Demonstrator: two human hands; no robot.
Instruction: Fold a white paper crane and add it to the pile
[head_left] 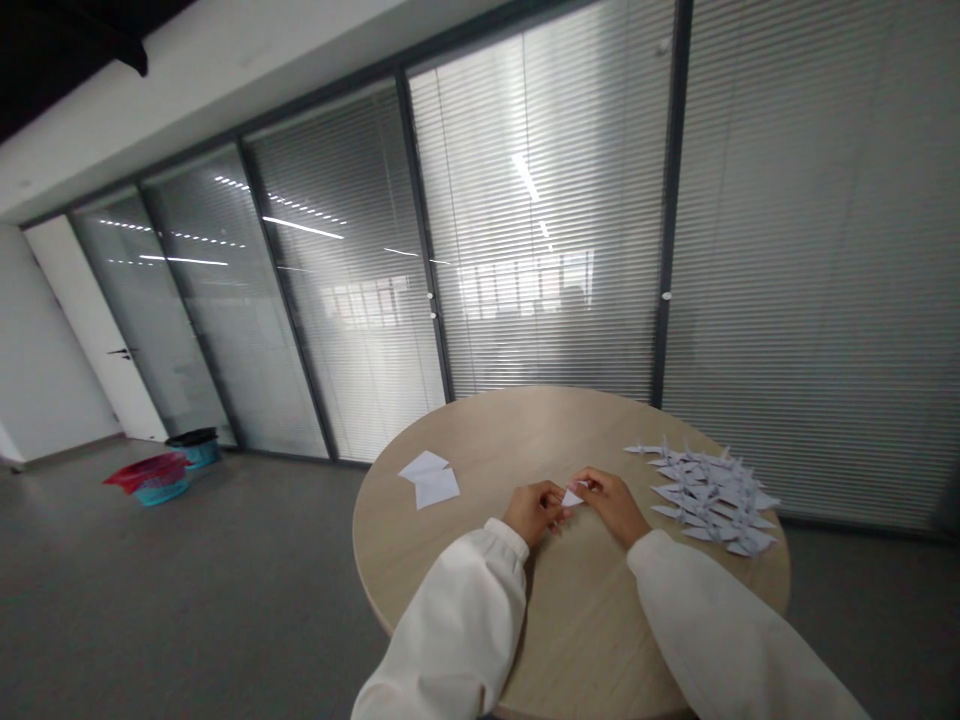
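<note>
While you lean both forearms over round desk (555, 420), loose white paper (433, 482) lies near left edge, apart from hands, probably to stay unrumpled. Your left hand (535, 512): fingers pinching small folded paper (572, 497) from left, around desk's middle, well in from edges. Your right hand (611, 505): fingers pinching same piece from right; two-sided grip seemingly steadies it. Pointed folded papers (712, 500): clustered by right edge, likely grouped beyond your elbow's sweep.

Head view: looks forward, down over both hands (534, 512); table (540, 430) near, partition (540, 250) beyond.
</note>
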